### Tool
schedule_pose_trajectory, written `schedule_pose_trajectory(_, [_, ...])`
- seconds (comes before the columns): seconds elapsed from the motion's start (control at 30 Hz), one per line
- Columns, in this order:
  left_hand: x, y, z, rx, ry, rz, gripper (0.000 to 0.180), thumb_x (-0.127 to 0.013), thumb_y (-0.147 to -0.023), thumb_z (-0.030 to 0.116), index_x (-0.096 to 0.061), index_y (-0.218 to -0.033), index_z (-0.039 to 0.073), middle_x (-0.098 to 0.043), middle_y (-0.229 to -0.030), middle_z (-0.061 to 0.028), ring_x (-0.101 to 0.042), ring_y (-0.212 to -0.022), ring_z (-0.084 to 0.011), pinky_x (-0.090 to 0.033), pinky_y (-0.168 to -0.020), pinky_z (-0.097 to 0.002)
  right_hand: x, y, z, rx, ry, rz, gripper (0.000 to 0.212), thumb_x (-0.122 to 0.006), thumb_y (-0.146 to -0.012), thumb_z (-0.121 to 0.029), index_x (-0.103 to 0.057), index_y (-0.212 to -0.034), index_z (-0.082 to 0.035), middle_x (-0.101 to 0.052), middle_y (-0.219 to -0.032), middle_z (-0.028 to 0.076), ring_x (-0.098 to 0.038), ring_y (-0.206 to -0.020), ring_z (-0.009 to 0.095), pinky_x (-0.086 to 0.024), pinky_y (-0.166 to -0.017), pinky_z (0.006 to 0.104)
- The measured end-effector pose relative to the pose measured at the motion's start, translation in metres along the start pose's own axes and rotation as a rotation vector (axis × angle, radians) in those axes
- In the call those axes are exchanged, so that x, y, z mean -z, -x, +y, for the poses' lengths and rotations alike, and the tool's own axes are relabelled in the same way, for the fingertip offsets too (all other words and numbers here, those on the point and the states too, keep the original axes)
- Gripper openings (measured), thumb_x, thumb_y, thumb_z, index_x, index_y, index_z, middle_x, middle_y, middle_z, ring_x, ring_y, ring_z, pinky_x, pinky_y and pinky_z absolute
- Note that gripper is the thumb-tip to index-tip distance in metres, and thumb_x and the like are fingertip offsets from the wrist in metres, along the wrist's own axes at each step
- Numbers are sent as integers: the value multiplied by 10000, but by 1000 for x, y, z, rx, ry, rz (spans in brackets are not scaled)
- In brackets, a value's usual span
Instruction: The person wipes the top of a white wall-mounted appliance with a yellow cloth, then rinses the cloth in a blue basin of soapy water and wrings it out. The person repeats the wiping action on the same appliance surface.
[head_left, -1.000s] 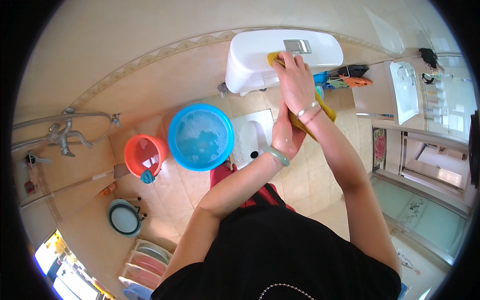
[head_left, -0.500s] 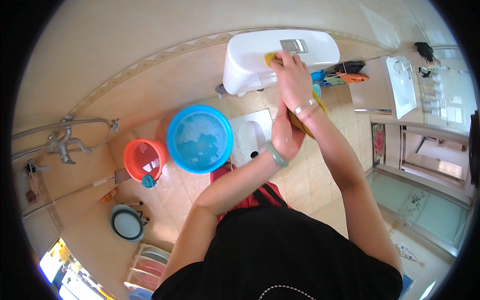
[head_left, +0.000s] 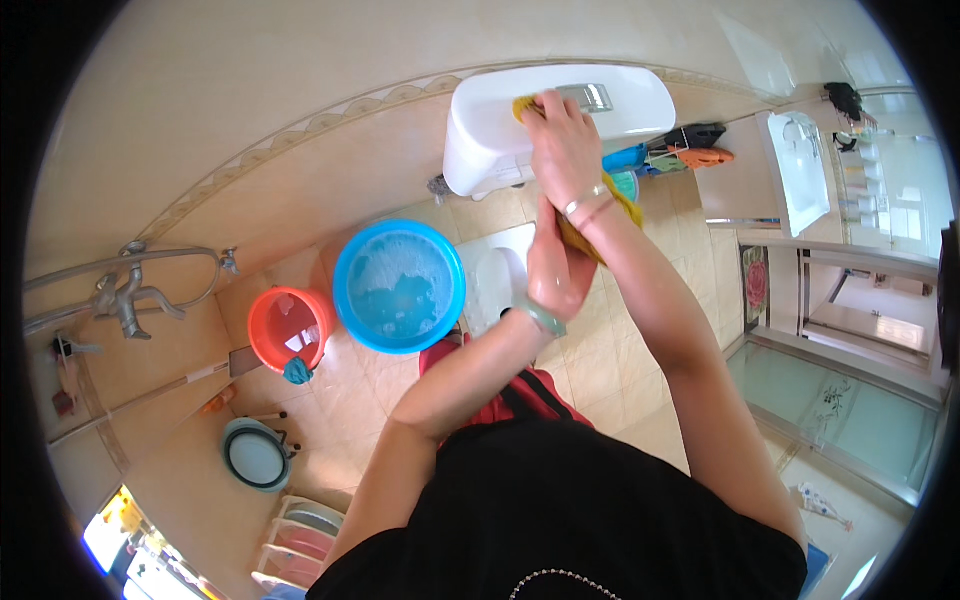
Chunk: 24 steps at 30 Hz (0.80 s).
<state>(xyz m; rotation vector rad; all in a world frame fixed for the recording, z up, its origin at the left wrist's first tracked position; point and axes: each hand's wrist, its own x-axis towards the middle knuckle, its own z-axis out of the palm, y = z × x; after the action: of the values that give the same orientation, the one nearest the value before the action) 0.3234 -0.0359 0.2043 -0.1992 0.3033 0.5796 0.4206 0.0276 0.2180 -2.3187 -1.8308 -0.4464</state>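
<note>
My right hand (head_left: 567, 148) is closed on a yellow cloth (head_left: 523, 107), pressing it to the top of the white toilet tank (head_left: 490, 108) beside the silver flush button (head_left: 590, 97). The rest of the cloth hangs down under my right wrist, which wears a silver bracelet. Below that wrist, my left hand (head_left: 558, 268) is closed at the hanging part of the cloth, its fingertips partly hidden. A pale green bangle (head_left: 540, 317) circles my left wrist. Beneath my hands lies a white squat toilet pan (head_left: 490, 275), partly covered by my left hand.
A blue basin (head_left: 400, 287) of sudsy water stands left of the pan. Beside it is a red bucket (head_left: 290, 330) with a teal cloth (head_left: 297, 371) over its rim. A shower tap (head_left: 128, 295) juts from the left wall. A white sink (head_left: 800, 175) is at far right.
My right hand has slid a little left across the tank top with the cloth, off the flush button's near edge. My left hand has shifted left with it.
</note>
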Motion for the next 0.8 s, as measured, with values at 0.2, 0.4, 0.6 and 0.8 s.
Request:
schedule_pose_trajectory(0.2, [3, 33, -10, 129, 68, 89, 495, -303, -1070, 448, -382, -1476, 178, -464, -1467, -24, -447, -1337, -254, -352, -1123, -448, 9, 42, -3, 16, -59, 7, 154, -589, -800, -72, -664, -933, -84, -550, -1083, 51, -557, -950, 260, -476, -757, 393])
schedule_pose_trajectory(0.4, [-2, 7, 4, 42, -14, 32, 452, -331, -1072, 354, -395, -1459, 130, -482, -1445, -29, -461, -1320, -237, -371, -1110, -412, 4, 12, -3, -2, -59, 0, 267, -613, -752, -6, -688, -992, -95, -569, -1092, 33, -579, -959, 254, -491, -797, 373])
schedule_pose_trajectory(0.6, [15, 17, -6, -77, -237, 5, 552, -286, -1069, 472, -354, -1482, 113, -456, -1461, -21, -440, -1332, -203, -332, -1122, -371, 4, 20, 3, 17, -67, 68, 161, -590, -788, -77, -652, -934, -101, -552, -1066, 57, -569, -931, 267, -481, -742, 394])
schedule_pose_trajectory(0.8, [11, 6, 13, -354, -814, -64, 559, -365, -1067, 210, -152, -1579, 148, -528, -1318, -54, -497, -1143, -141, -381, -1019, -271, 6, 24, 12, 36, -163, 35, 178, -605, -800, -109, -667, -967, -99, -556, -1103, 44, -567, -971, 279, -494, -771, 396])
